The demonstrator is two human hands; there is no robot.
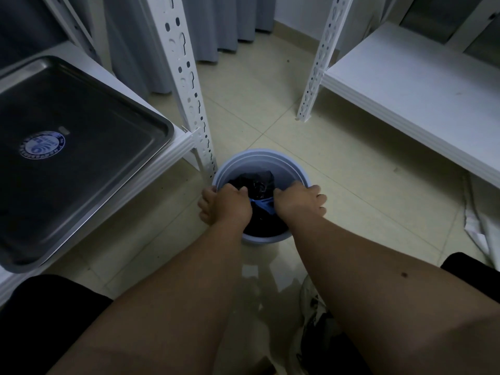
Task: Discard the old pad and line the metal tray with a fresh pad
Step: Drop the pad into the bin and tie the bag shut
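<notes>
Both hands are down in the bin [261, 161] on the floor, left hand [226, 205] and right hand [299, 203] curled, pressing the blue old pad [263, 204] in. Push off-centre and it might tip. Metal tray [81, 147] sits bare on the left shelf [173, 155].

head cam | looks steeply down and forward | close over bin [261, 163] on floor [338, 163]

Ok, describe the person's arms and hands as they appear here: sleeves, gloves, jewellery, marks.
Both forearms are bare from the frame edge down. The left hand and right hand are bare too: no gloves, and no rings, watch or bracelet show. Dark sleeve edges sit near the upper arms at the lower left and right edges of the frame. A small dark spot marks the right forearm.
</notes>
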